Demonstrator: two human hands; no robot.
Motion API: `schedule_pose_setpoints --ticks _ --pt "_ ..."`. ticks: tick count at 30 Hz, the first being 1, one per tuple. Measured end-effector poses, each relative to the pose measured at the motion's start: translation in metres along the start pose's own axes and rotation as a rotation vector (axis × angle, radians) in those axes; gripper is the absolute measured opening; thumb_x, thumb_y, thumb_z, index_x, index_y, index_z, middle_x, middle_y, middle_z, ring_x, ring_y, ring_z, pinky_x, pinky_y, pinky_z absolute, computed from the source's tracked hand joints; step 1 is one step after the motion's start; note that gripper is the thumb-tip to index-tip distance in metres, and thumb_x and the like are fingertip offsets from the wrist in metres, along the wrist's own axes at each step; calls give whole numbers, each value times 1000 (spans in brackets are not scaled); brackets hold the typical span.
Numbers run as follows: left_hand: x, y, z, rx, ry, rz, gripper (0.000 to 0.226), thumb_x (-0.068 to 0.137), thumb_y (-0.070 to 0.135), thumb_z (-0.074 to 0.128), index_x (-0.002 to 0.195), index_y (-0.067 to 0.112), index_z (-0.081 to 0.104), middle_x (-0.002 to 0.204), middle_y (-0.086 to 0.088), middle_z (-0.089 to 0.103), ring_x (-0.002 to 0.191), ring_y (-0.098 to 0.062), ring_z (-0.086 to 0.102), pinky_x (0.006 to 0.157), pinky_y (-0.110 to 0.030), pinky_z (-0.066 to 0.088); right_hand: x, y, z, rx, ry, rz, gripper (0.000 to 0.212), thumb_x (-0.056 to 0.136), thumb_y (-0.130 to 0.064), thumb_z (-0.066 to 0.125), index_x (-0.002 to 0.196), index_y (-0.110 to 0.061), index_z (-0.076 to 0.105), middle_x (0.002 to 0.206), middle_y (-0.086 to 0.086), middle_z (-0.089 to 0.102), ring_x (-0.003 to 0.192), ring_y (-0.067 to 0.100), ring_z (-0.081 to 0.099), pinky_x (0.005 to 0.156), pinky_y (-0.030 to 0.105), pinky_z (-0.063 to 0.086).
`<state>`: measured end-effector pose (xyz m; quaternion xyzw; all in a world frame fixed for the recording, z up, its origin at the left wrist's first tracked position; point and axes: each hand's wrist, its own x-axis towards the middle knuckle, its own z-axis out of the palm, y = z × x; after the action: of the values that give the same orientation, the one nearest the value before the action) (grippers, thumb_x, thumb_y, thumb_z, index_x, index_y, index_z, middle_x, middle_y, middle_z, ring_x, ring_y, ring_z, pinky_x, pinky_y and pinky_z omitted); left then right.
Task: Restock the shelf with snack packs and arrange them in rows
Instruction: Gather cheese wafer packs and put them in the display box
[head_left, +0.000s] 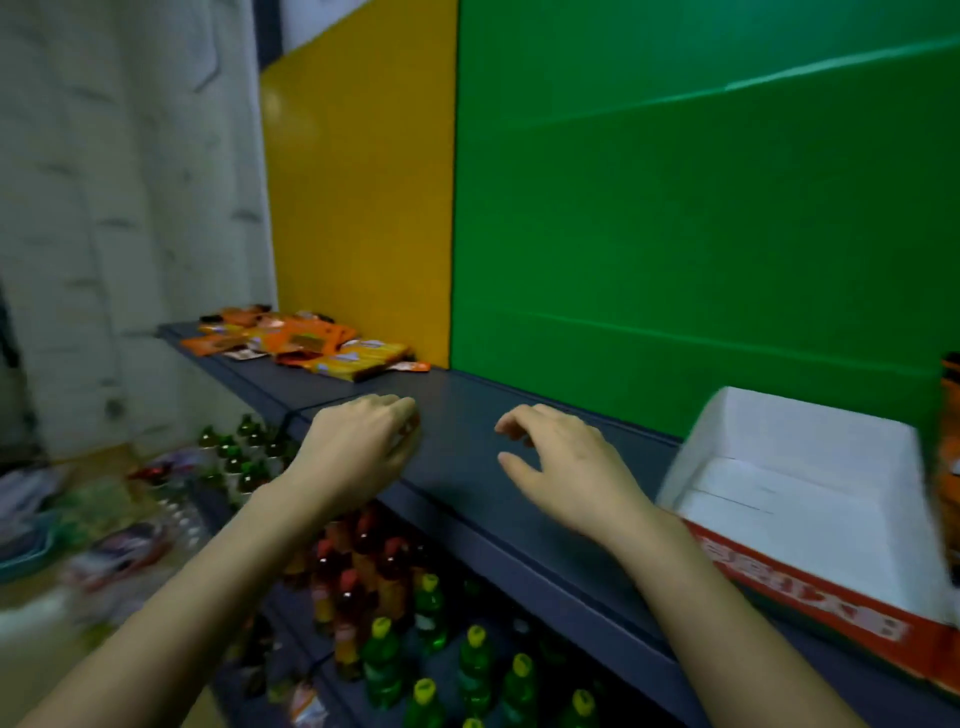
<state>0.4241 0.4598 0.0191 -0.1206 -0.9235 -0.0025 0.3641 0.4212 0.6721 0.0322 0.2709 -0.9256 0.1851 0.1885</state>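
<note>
Snack packs (306, 343): loose heap at far-left end of shelf (467, 415), ahead-left of both hands, well apart from them. Heap's long axis runs along shelf, by yellow panel (358, 208). My left hand (358, 441) nearer; fingers curled down, orange speck at tips, can't tell if gripping anything. My right hand (566, 462) over bare shelf, fingers loose, holding nothing. White carton (795, 467) to its right. Guess: left hand reaches heap first.
</note>
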Motion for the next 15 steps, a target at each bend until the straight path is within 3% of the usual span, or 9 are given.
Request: schedule_pose_setpoints --ticks 3,9,15 --pt "-24 -69 -8 46 -48 -60 24 94 37 43 98 18 57 101 0 62 100 -23 59 61 -29 34 37 -40 34 60 -9 -7 30 93 -35 49 123 -28 51 125 -11 55 115 14 53 93 38 47" --pt "-54 -189 -15 145 -160 -185 30 94 43 42 106 18 55 110 1 62 106 -23 57 72 -33 45 111 -107 100 111 -20 26 30 91 -35 53 120 -27 53 122 -8 58 114 16 54 91 35 47" --pt "-58 -276 -10 115 -163 -237 30 93 45 43 106 21 57 107 3 63 101 -20 59 70 -31 44 178 -143 141 126 -55 75 29 89 -35 55 117 -26 56 119 -8 61 113 16 56 92 35 47"
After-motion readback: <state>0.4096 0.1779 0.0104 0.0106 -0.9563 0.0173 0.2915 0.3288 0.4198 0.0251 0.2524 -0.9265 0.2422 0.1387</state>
